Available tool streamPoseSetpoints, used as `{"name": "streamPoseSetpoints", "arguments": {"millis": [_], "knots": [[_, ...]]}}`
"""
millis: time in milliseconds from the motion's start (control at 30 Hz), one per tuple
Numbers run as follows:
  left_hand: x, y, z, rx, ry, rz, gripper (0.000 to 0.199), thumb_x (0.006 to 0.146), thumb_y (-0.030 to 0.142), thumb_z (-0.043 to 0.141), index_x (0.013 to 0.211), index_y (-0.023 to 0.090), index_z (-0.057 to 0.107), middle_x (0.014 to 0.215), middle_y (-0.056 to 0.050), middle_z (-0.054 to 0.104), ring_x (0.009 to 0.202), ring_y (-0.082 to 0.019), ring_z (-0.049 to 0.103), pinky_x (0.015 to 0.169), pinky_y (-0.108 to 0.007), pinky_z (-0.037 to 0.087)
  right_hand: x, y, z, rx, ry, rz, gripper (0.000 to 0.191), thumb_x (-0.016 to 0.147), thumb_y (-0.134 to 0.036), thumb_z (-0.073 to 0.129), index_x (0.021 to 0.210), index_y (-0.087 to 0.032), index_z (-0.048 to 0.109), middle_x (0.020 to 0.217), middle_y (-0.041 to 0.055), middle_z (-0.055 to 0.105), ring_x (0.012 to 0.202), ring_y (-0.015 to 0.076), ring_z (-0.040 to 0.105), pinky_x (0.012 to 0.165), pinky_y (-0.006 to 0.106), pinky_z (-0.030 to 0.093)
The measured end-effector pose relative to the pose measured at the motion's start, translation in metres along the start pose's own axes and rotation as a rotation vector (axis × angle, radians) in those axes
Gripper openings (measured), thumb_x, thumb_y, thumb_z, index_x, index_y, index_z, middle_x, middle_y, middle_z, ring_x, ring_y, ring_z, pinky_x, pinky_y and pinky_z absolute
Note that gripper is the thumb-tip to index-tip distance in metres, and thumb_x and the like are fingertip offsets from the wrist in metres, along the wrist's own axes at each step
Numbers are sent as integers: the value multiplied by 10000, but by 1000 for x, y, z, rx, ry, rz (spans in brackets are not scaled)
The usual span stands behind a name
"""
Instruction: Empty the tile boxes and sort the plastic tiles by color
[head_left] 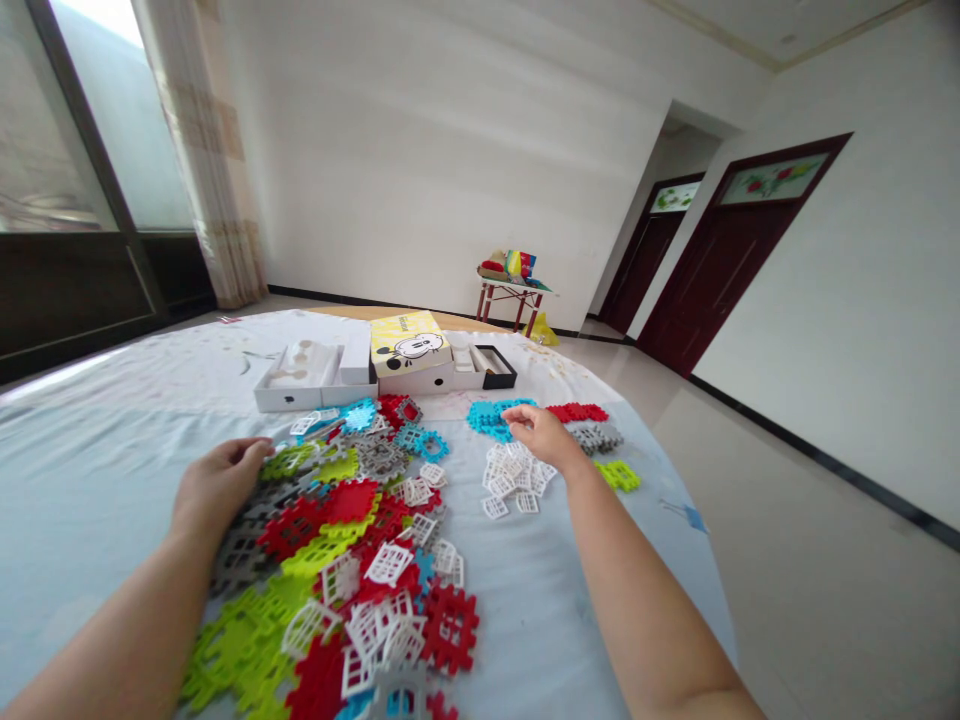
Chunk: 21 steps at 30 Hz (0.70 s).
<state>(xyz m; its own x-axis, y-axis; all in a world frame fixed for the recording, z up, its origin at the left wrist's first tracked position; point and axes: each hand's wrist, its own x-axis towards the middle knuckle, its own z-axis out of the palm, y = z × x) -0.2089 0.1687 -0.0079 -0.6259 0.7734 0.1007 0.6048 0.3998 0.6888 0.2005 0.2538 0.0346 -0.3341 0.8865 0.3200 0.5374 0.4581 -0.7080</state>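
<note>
A big mixed heap of interlocking plastic building tiles (352, 500) in red, green, grey and blue, with white window-frame pieces (390, 563) among them, covers the middle of the table. My left hand (221, 485) rests at the heap's left edge, fingers curled together beside green and grey tiles; whatever they grip is hidden. To the right, my right hand (541, 435) is over a stack of blue tiles (487, 418), thumb and fingers pinched at its edge. I cannot make out what is between them. A loose pile of white window pieces (516, 475) lies just below that hand.
Beyond my right hand are red tiles (581, 412), grey tiles (596, 438) and green tiles (619, 475). White open boxes (300, 395), a yellow cartoon box (411, 345) and a black tray (499, 370) stand at the back. The round table's edge curves along the right.
</note>
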Motion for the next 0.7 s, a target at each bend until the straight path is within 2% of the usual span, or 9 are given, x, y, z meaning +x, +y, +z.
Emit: {"name": "streamPoseSetpoints", "arguments": {"millis": [100,233,333,433,533,700], "knots": [[-1,1,0,16,9,1,438,734,479,452,999,196,656,853,-63,661,778,-212,574,614,-260,393,-3,-10,27,-85,14,-63,246,760,-158,500,963,-180,637,971,47,656,895,157,594,851,326,443],[-1,1,0,16,14,11,439,740,472,450,1001,187,657,854,-69,662,784,-209,575,611,-254,393,-6,-31,73,-254,-106,-191,276,768,-175,521,1006,-244,642,1055,29,631,1021,182,534,938,366,366],[-2,2,-1,8,4,-1,437,742,467,448,1010,189,652,877,-69,658,797,-206,569,622,-253,390,-7,-38,94,-346,-158,-230,300,798,-224,515,1077,-267,618,1188,37,570,1127,197,465,979,387,313],[-3,2,-1,10,-7,-10,452,740,478,443,1028,191,642,900,-69,651,805,-204,559,632,-256,385,-7,-36,103,-392,-250,-235,314,848,-311,464,1138,-287,583,1302,49,481,1201,213,402,994,414,287],[-3,2,-1,9,-12,-15,452,741,477,442,1032,190,635,912,-72,643,823,-205,551,642,-256,377,-9,-32,106,-430,-320,-229,320,869,-375,425,1129,-288,589,1304,58,479,1218,235,385,994,441,275],[-3,3,-2,9,-34,-18,457,748,488,431,1042,197,624,926,-76,631,845,-206,542,659,-257,371,-8,-31,102,-448,-255,-230,322,835,-367,497,1101,-226,612,1173,94,570,1136,221,459,952,390,329]]}}
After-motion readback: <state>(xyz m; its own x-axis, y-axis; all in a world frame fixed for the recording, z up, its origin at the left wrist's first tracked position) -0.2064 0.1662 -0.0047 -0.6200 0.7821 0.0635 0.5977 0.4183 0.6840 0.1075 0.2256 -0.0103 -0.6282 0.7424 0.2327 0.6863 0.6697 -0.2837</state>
